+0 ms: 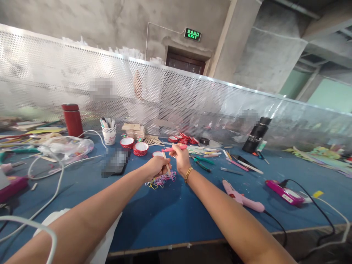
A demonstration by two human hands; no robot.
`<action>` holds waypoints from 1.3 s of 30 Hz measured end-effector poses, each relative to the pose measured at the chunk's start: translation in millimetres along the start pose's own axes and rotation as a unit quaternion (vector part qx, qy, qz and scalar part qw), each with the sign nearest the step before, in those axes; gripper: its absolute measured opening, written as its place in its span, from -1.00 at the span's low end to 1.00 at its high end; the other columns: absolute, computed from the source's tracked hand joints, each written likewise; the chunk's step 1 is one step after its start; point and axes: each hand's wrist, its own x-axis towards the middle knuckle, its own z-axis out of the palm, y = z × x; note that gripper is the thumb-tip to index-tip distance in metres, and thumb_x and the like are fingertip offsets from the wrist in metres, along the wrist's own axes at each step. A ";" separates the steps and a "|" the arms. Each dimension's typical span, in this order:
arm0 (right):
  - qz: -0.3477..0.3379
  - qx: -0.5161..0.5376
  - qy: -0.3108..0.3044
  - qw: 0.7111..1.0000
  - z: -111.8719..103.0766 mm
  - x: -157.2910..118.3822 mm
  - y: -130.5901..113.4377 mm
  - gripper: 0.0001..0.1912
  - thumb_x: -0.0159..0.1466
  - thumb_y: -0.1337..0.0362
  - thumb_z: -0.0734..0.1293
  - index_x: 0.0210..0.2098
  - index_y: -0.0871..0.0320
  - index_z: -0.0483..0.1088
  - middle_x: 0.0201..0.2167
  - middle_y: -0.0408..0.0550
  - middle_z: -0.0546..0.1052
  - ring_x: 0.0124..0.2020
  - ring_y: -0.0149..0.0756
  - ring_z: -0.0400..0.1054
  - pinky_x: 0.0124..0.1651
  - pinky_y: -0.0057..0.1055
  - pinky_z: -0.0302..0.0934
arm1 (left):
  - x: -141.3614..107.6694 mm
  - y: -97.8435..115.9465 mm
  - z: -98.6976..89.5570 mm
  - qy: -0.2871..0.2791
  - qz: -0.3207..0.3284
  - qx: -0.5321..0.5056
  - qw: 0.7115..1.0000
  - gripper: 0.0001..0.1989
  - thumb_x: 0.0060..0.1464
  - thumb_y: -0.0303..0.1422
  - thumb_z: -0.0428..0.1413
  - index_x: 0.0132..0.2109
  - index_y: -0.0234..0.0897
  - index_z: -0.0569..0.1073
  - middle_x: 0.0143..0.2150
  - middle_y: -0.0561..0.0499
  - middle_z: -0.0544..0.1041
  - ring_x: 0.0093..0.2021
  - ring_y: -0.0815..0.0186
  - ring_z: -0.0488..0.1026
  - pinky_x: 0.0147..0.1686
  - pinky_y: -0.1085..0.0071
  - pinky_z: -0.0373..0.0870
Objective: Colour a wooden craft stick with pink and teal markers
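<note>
Over the blue table, my left hand is closed on a thin wooden stick that stands out between its fingers. My right hand, with a gold bracelet on the wrist, grips a pink pen-like tool close beside the stick. Beneath my left hand lies a tangle of colorful loops. Just behind the hands are red-rimmed round tins with white insides, one of them partly hidden by my left hand.
A dark phone, a paper cup of pens and a red bottle stand left. Green-handled pliers, a pink glue gun, a magenta power strip and a black bottle are right. A perforated metal screen runs behind.
</note>
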 end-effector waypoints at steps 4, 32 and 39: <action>0.010 0.012 0.023 1.000 -0.4 1.1 -0.6 -0.76 0.08 0.13 0.35 -0.57 0.11 0.27 -0.72 -0.24 0.41 -0.62 -0.42 0.25 -0.44 -0.44 0.14 | -1.2 0.4 -0.2 0.002 0.000 0.007 1.000 -0.64 0.27 -0.35 -0.11 -0.47 -0.34 0.37 -0.77 0.13 0.23 -0.81 0.52 -0.02 -0.77 0.54 -0.18; 0.013 0.017 0.010 1.000 -1.6 1.6 2.8 -0.75 0.08 0.11 0.35 -0.56 0.11 0.28 -0.70 -0.23 0.42 -0.61 -0.41 0.26 -0.43 -0.43 0.16 | -0.1 0.1 -1.5 0.006 0.002 0.002 1.000 -0.65 0.26 -0.32 -0.10 -0.45 -0.34 0.39 -0.76 0.13 0.23 -0.80 0.51 0.01 -0.77 0.53 -0.16; 0.017 0.030 0.019 0.999 -0.2 0.1 -0.1 -0.76 0.08 0.13 0.35 -0.57 0.11 0.27 -0.71 -0.24 0.41 -0.61 -0.42 0.25 -0.43 -0.43 0.15 | 0.8 -1.4 -1.7 0.003 0.008 -0.005 1.000 -0.65 0.26 -0.31 -0.10 -0.45 -0.33 0.38 -0.76 0.14 0.24 -0.80 0.51 0.00 -0.77 0.53 -0.17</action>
